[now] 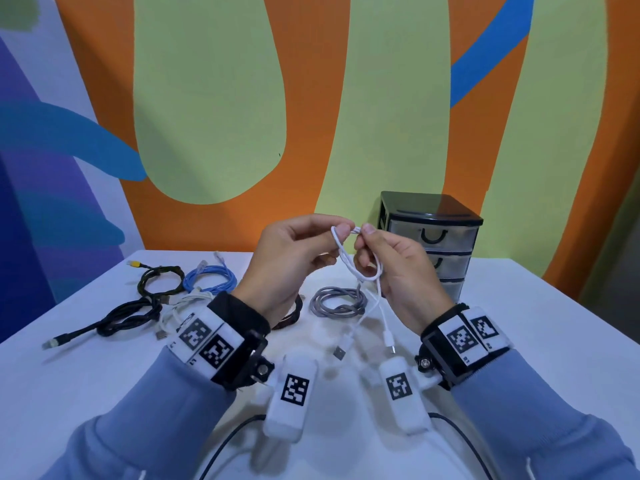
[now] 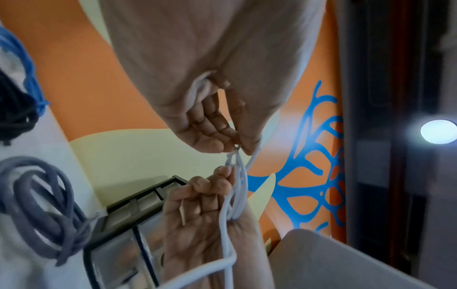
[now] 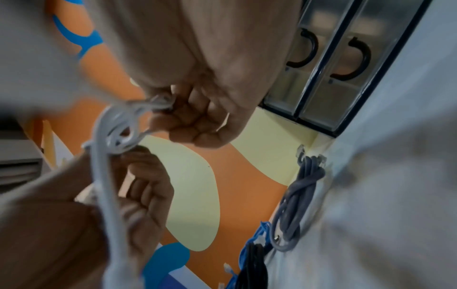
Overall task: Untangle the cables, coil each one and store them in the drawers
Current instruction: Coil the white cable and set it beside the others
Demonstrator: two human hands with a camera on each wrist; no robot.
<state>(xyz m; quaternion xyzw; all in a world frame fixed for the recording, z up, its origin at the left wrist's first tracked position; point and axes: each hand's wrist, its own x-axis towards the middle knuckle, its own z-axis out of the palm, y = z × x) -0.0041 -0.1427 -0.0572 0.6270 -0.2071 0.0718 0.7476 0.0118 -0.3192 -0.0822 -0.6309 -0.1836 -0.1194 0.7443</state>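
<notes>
A wall (image 1: 207, 98) painted in big orange, pale green and blue shapes, with purple at its left edge, stands behind a white table (image 1: 86, 368). In the left wrist view, a round bright lamp (image 2: 437, 131) glows beside dark brown panels (image 2: 385, 78), next to a blue branching pattern (image 2: 314, 176) on orange.

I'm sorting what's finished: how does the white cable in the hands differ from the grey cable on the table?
The white cable is held up, pinched by the left hand and the right hand; the grey cable lies untouched on the table. White's ends dangle loose; grey is bundled. Grey looks thicker. Both form loops.
</notes>
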